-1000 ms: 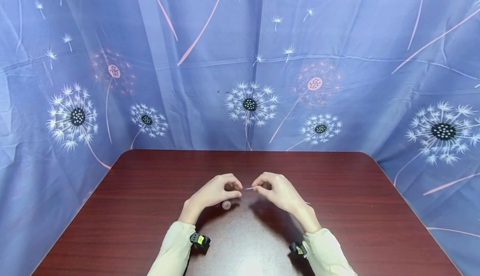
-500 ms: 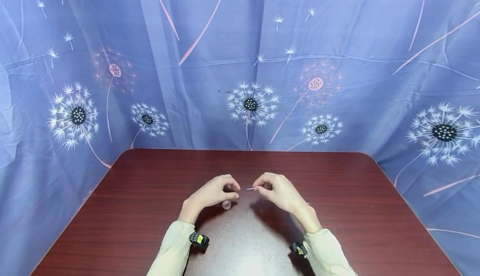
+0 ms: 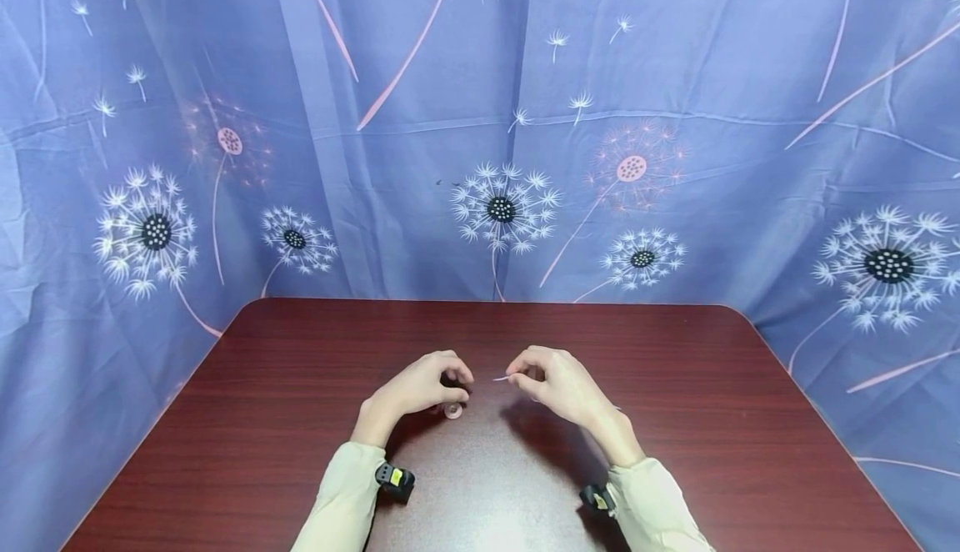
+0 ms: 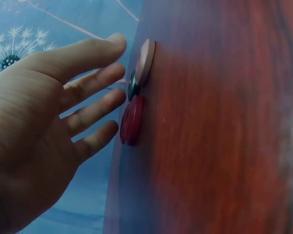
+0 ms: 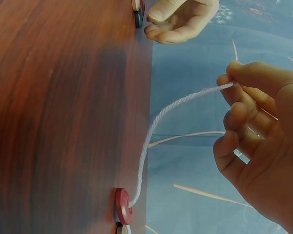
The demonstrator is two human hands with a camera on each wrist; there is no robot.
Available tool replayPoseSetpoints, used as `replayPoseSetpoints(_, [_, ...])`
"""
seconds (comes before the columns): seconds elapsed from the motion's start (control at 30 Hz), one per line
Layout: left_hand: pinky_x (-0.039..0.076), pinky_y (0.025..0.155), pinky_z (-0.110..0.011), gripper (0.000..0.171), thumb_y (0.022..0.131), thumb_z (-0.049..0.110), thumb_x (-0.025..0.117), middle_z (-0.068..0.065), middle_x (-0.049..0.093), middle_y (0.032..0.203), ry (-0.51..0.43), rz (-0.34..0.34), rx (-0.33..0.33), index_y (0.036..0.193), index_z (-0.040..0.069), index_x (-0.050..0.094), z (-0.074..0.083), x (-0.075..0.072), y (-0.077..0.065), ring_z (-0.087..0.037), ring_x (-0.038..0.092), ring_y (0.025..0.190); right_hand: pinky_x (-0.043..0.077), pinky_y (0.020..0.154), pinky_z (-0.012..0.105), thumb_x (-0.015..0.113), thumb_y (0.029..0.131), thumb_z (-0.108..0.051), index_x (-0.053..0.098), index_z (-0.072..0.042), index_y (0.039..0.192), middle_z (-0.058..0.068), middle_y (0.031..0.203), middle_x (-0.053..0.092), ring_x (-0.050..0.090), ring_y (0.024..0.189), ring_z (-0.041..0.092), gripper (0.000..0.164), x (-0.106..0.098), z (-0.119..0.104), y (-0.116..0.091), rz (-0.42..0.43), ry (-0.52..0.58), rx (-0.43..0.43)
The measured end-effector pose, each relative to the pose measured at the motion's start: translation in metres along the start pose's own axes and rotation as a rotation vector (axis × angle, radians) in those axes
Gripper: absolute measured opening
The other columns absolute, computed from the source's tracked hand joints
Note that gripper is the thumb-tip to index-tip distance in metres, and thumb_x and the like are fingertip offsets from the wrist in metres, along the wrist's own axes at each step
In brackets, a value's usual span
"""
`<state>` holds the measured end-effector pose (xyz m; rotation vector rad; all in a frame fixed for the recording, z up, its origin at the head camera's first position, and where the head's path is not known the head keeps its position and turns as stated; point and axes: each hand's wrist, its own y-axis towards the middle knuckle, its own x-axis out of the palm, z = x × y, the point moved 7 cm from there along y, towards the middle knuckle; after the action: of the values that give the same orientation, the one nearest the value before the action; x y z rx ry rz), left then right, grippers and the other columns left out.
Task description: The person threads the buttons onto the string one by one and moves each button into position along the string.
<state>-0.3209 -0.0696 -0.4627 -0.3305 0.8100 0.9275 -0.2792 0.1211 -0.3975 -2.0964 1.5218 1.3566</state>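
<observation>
My right hand (image 3: 558, 381) pinches a white cord (image 5: 158, 117) near its end between thumb and forefinger; a short tip sticks out past them. In the right wrist view the cord curves down to a red button (image 5: 123, 205) on the table and passes into it. My left hand (image 3: 420, 383) hovers over the table, thumb and fingers apart, holding nothing. Close by its fingertips in the left wrist view lie a pale button (image 4: 146, 62), a dark button (image 4: 133, 87) and red buttons (image 4: 133, 119) grouped together. From the head, the left hand hides most of that group.
A reddish-brown wooden table (image 3: 300, 452) spreads under both hands. Blue curtain fabric (image 3: 405, 202) with dandelion prints stands round its back and sides. Below the threaded red button, part of a pale and dark button (image 5: 121, 229) shows at the view's edge.
The left hand has drifted left, away from the cord tip, widening the distance between the hands. My right hand stays nearly still, with the cord pinched throughout.
</observation>
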Motion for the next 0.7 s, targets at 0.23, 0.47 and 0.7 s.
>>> replayPoseSetpoints(0.23, [0.049,0.082,-0.025,0.017,0.084,0.016,0.079,0.009,0.063,0.095,0.051,-0.007,-0.008,0.1,0.017,0.074,-0.0037,-0.0014,-0.0014,-0.009,0.056,0.092,0.044,0.062,0.02,0.071,0.09,-0.019,0.074,-0.02,0.094,-0.017,0.073,0.06,0.055,0.063,0.005,0.006,0.0005,0.0001,-0.0002,-0.008,0.001,0.002])
replayPoseSetpoints(0.47, [0.048,0.084,-0.029,0.015,0.083,0.017,0.079,0.011,0.063,0.094,0.098,0.004,-0.011,0.098,0.019,0.075,-0.0061,-0.0025,-0.0015,-0.009,0.056,0.092,0.044,0.061,0.021,0.071,0.09,-0.018,0.074,-0.019,0.094,-0.016,0.072,0.06,0.057,0.061,0.009,0.005,0.0004,0.0004,-0.0008,-0.013,0.014,0.01])
replayPoseSetpoints(0.7, [0.047,0.085,-0.033,0.011,0.087,0.021,0.075,0.011,0.062,0.095,0.137,0.03,-0.043,0.097,0.021,0.075,-0.0057,-0.0065,-0.0058,-0.011,0.055,0.093,0.044,0.06,0.021,0.071,0.09,-0.018,0.074,-0.02,0.093,-0.017,0.071,0.059,0.057,0.06,0.008,0.005,0.0001,-0.0004,-0.0008,-0.008,0.011,0.0])
